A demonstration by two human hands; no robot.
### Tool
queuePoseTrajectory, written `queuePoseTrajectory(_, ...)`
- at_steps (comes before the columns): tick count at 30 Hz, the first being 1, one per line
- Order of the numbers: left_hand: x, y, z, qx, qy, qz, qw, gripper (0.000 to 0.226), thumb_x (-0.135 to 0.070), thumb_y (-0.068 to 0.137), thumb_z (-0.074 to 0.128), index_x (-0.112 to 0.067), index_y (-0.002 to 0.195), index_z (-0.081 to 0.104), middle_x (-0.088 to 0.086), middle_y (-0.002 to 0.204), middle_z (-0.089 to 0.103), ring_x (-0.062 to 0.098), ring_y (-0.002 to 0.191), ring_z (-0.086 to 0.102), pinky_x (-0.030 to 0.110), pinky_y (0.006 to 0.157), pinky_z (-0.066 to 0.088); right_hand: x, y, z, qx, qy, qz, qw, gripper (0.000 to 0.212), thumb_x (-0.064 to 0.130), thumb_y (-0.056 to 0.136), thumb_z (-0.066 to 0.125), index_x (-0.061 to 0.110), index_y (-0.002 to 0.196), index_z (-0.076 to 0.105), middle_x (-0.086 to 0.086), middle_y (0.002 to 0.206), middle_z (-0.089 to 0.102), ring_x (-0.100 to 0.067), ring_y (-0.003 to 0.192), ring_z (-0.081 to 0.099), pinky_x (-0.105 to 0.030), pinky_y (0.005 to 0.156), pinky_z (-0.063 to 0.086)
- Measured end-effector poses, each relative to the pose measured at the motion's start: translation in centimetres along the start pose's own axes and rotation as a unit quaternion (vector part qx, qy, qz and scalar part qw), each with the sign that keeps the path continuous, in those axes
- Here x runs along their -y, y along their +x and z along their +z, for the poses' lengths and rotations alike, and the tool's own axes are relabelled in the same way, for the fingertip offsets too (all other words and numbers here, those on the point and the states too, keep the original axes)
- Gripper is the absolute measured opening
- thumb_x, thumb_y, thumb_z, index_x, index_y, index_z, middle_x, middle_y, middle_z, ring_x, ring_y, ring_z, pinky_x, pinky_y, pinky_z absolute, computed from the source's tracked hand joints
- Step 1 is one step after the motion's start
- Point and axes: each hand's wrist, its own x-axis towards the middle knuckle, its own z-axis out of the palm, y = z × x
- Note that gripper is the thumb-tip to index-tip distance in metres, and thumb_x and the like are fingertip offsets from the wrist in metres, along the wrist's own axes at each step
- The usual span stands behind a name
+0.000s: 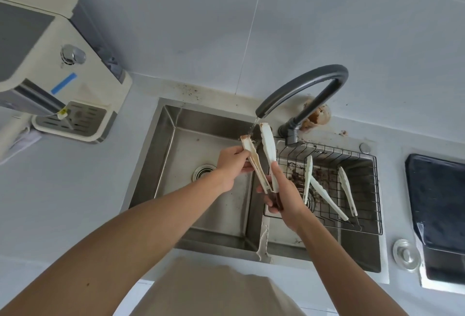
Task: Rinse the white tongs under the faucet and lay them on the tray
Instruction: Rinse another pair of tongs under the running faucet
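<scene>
- Beige garment (pixel 216 290), nearest the camera, fills the lower edge between two bare forearms.
- Left hand (pixel 230 168): its fingers pinch one arm of the white plastic tongs (pixel 268 149) partway along its length.
- Right hand (pixel 285 197): its fingers curl round the dark hinged end of the same tongs, holding them upright with the tips apart.
- Tongs' tips, smeared brown, sit just below the spout of the dark grey curved faucet (pixel 309 94), where a thin stream of water meets them, above the divider of the stainless-steel double sink (pixel 161 144).
- Black wire rack (pixel 375 190) rests in the right-hand basin; two further pairs of white tongs (pixel 324 192) lie in it among brown residue.
- Dark rectangular tray (pixel 437 205) lies on the pale bench (pixel 75 190), right of the sink, well apart from the held tongs.
- Cream countertop appliance (pixel 50 64) stands at far left.
</scene>
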Motion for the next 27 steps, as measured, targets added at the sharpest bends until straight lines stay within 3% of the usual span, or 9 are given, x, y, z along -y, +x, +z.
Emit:
queuePoseTrajectory(5,-0.4,0.8,-0.1,-0.019,-0.006,0.001,1.0,0.023,0.0,0.1,0.058,-0.007,0.116,0.072,0.015,0.105,0.078,0.027,0.092,0.078,0.025,0.068,0.064,-0.4,0.4,-0.7,0.006,-0.002,0.008,1.0,0.075,0.065,0.099,0.054,-0.007,0.117,0.064,-0.011,0.084,0.064,-0.015,0.05,0.038,-0.025,0.044,0.026)
queuePoseTrajectory(11,-0.7,1.6,0.0,-0.026,0.018,0.007,0.999,0.02,-0.002,0.099,0.061,-0.006,0.114,0.073,0.013,0.105,0.078,0.023,0.09,0.076,0.026,0.072,0.064,-1.0,0.1,-1.4,0.003,0.004,0.017,1.0,0.067,0.061,0.097,0.059,-0.004,0.115,0.066,-0.013,0.086,0.064,-0.015,0.048,0.039,-0.027,0.044,0.023)
queuePoseTrajectory(16,-1.0,1.8,0.6,-0.045,0.028,0.016,0.998,0.009,-0.007,0.1,0.064,-0.009,0.104,0.072,0.008,0.093,0.075,0.019,0.082,0.075,0.025,0.07,0.064,-1.1,-0.1,-2.1,-0.019,-0.011,0.016,1.0,0.059,0.057,0.1,0.059,0.0,0.109,0.069,-0.012,0.085,0.066,-0.014,0.047,0.04,-0.026,0.044,0.024)
queuePoseTrajectory(20,-0.7,2.0,0.7,-0.068,0.03,0.006,0.997,0.006,-0.006,0.099,0.066,-0.008,0.096,0.07,0.015,0.096,0.076,0.023,0.082,0.077,0.028,0.068,0.065,-0.6,-0.1,-2.5,-0.034,-0.044,0.013,0.998,0.055,0.06,0.099,0.059,0.007,0.107,0.071,-0.012,0.085,0.07,-0.014,0.047,0.039,-0.026,0.047,0.024)
queuePoseTrajectory(23,-0.4,2.1,0.7,-0.089,0.019,-0.003,0.996,0.016,-0.016,0.099,0.068,-0.008,0.087,0.071,0.015,0.093,0.078,0.023,0.077,0.078,0.032,0.066,0.066,-0.1,-0.1,-2.6,-0.042,-0.063,0.019,0.997,0.054,0.061,0.099,0.059,0.009,0.104,0.073,-0.012,0.086,0.072,-0.013,0.045,0.038,-0.024,0.045,0.026)
queuePoseTrajectory(27,-0.6,2.2,0.5,-0.093,-0.024,-0.027,0.995,0.021,-0.022,0.102,0.065,-0.006,0.091,0.072,0.014,0.087,0.078,0.021,0.071,0.078,0.031,0.061,0.065,0.2,-0.1,-2.8,-0.037,-0.059,0.031,0.997,0.057,0.062,0.098,0.059,0.007,0.105,0.073,-0.013,0.085,0.072,-0.012,0.043,0.038,-0.023,0.042,0.027)
